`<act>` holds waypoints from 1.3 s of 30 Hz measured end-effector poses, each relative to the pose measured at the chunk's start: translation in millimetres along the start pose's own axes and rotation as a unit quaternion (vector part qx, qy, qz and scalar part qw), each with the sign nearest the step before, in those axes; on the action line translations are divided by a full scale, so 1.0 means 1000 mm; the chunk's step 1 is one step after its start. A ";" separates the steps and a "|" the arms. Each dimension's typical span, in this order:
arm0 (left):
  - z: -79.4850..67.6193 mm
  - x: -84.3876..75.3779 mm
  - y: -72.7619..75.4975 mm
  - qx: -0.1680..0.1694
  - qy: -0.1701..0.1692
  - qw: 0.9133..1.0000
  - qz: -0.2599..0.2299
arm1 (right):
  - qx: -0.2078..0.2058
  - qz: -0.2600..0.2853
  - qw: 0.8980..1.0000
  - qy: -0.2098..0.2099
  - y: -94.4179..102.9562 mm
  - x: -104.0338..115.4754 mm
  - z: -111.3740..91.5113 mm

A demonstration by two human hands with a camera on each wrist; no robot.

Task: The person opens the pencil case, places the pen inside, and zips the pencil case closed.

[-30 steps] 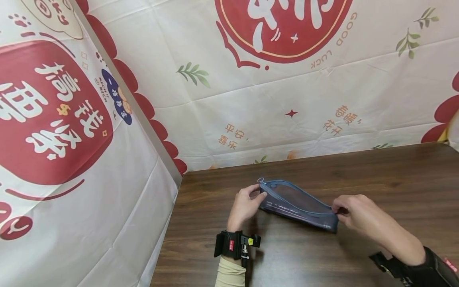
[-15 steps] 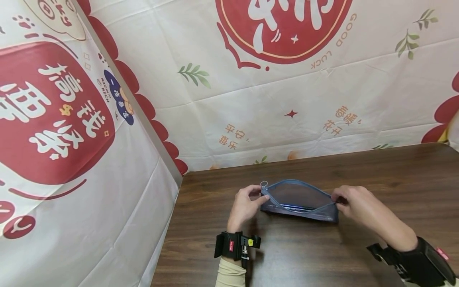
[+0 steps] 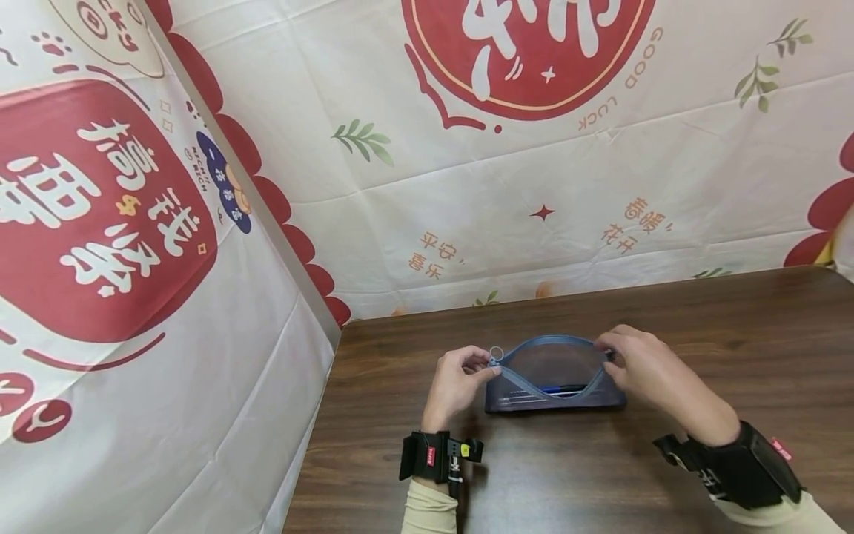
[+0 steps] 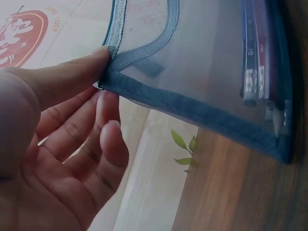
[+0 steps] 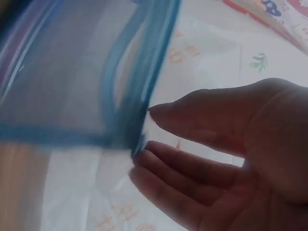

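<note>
A translucent mesh pencil case (image 3: 514, 400) with blue zipper trim stands on the table, its top gaping. Inside lie several pens and pencils (image 4: 250, 72), a blue one (image 3: 552, 389) showing through the opening. My left hand (image 3: 457, 382) pinches the upper left corner beside the zipper's ring pull (image 3: 497, 354). Its thumb (image 4: 72, 72) lies on the trim, with other fingers curled behind. At the opposite upper corner is my right hand (image 3: 643, 374); in the right wrist view its thumb (image 5: 192, 110) and fingertips meet the trim on either side of the corner, slightly blurred.
The brown wooden table (image 3: 387, 371) extends around the case. Behind it hangs a white printed cloth (image 3: 373, 222), and another printed cloth (image 3: 200, 371) rises along the left side. Black camera straps (image 3: 430, 456) sit on both wrists.
My right hand has moved left and away from me with its corner of the case. The opening has widened, bringing the pens into view. My left hand stays nearly in place.
</note>
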State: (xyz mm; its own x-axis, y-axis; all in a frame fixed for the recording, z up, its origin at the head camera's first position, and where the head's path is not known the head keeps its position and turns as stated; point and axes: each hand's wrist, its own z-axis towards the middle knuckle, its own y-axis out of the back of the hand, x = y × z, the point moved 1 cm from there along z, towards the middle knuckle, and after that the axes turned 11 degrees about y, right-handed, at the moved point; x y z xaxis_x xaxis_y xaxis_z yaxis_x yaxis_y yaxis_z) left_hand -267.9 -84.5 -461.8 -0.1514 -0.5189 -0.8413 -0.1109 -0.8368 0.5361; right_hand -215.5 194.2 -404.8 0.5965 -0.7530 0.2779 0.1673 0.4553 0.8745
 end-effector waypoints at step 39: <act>-0.001 -0.009 -0.007 -0.016 -0.084 0.996 0.014 | -0.049 0.155 0.986 -0.034 -0.059 0.066 0.074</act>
State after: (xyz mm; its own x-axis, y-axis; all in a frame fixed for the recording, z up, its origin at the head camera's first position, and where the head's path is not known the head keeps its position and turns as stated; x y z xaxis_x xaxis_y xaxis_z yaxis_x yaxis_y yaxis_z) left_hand -264.8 -74.4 -457.8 -0.3163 -0.5074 -0.8016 -0.0727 -0.8295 0.5538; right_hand -244.0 83.1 -408.8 0.5774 -0.5995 0.5544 0.0620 0.7092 0.7023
